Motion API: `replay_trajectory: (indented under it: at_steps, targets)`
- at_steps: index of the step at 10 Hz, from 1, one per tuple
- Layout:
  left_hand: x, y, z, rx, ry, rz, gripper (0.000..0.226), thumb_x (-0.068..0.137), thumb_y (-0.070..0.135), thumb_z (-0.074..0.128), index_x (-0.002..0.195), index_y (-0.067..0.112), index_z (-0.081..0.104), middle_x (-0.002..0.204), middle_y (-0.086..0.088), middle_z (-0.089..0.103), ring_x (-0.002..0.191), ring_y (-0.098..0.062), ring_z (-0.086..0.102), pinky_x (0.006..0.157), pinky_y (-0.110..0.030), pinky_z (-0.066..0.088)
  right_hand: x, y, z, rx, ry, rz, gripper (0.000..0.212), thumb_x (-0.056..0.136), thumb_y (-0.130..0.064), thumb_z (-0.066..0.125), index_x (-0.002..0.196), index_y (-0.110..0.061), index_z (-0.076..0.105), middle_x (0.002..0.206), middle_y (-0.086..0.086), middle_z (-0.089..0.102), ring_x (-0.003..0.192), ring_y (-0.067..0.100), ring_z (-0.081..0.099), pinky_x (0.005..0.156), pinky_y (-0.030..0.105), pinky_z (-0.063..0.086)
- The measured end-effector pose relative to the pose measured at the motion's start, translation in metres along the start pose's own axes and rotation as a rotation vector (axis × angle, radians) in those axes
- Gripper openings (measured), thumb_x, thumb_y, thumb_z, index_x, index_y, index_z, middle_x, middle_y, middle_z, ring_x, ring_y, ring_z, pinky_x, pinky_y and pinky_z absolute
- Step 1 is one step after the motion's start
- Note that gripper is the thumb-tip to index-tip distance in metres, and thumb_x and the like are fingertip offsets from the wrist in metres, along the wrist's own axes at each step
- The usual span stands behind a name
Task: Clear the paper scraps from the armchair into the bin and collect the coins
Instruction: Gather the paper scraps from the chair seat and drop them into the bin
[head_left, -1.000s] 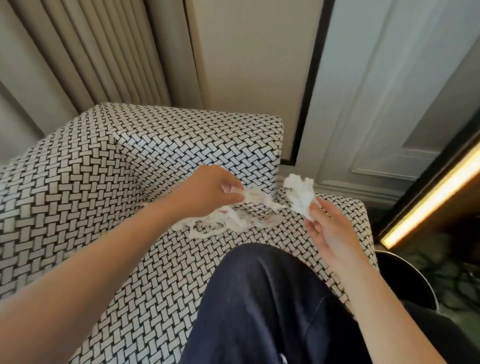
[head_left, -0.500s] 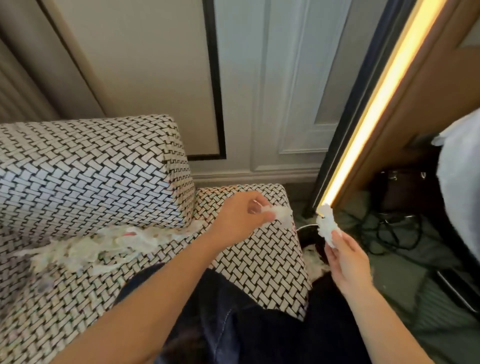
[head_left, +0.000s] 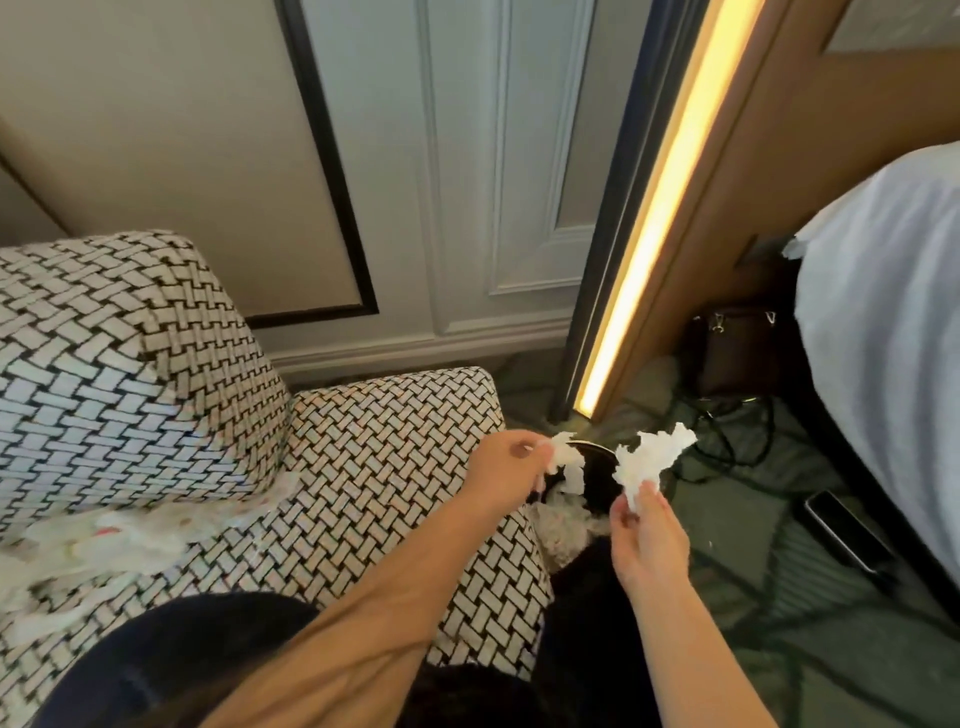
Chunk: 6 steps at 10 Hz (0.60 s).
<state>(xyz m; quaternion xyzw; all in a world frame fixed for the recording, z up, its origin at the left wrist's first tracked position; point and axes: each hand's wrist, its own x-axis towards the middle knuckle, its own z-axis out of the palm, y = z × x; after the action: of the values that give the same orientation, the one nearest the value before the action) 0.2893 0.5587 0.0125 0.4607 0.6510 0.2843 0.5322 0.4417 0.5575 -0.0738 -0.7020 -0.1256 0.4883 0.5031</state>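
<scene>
While the grip of the left hand (head_left: 506, 475) pinches a small paper scrap (head_left: 563, 457), the right hand (head_left: 647, 530) pinches a larger scrap (head_left: 649, 460) at its fingertips. The bin (head_left: 600, 491) sits just below, between both grips. Loose scraps (head_left: 104, 540) lie on the armchair (head_left: 389, 441), well left of the left grip.

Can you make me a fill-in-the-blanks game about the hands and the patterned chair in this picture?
1. The left hand and right hand each pinch a white scrap of ____.
2. The left hand's scrap hangs over the black ____ beside the armchair.
3. More scraps lie on the armchair's ____.
4. The armchair's woven pattern is black and ____.
Missing words: paper; bin; seat; white.
</scene>
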Motion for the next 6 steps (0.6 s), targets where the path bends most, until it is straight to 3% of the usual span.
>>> replay_trajectory:
  at_steps: [1,2,3,5,6]
  targets:
    - [0.001,0.003,0.013,-0.03,-0.092,-0.093,0.038,0.098,0.031,0.044,0.135,0.024,0.046,0.126,-0.001,0.056,0.092,-0.011,0.063,0.073,-0.022,0.05,0.002,0.002,-0.001,0.019,0.053,0.001,0.047,0.1,-0.022,0.037,0.143,-0.003,0.035,0.146,0.014,0.039,0.135,0.027,0.034,0.108,0.029,0.024]
    - [-0.003,0.008,0.021,-0.052,-0.158,-0.112,0.046,0.099,0.034,0.039,0.144,0.028,0.032,0.139,-0.002,0.047,0.105,-0.015,0.059,0.08,-0.025,0.05,-0.005,0.002,0.001,0.003,0.06,0.036,0.037,0.099,-0.021,0.039,0.132,-0.003,0.045,0.135,0.016,0.048,0.118,0.026,0.047,0.091,0.026,0.033]
    - [-0.007,0.01,0.022,-0.03,-0.195,-0.083,0.045,0.1,0.035,0.036,0.144,0.029,0.031,0.139,-0.002,0.047,0.11,-0.016,0.058,0.083,-0.025,0.047,-0.001,-0.002,0.004,0.164,0.011,0.124,0.029,0.098,-0.014,0.044,0.122,0.001,0.048,0.123,0.019,0.053,0.107,0.027,0.05,0.081,0.014,0.038]
    - [-0.012,0.008,0.008,0.014,-0.177,-0.061,0.043,0.1,0.035,0.034,0.142,0.025,0.036,0.133,-0.001,0.053,0.105,-0.013,0.057,0.082,-0.025,0.046,-0.02,-0.015,0.001,0.204,-0.057,0.146,0.019,0.095,-0.012,0.052,0.114,-0.01,0.053,0.109,0.006,0.05,0.102,0.02,0.051,0.088,0.026,0.045]
    - [-0.017,0.01,0.001,0.001,-0.156,-0.054,0.042,0.1,0.035,0.034,0.141,0.024,0.038,0.131,-0.001,0.054,0.107,-0.014,0.056,0.082,-0.025,0.045,-0.019,-0.01,0.001,0.259,-0.151,0.167,0.015,0.097,-0.015,0.047,0.111,-0.017,0.054,0.125,0.01,0.054,0.116,0.027,0.052,0.101,0.034,0.043]
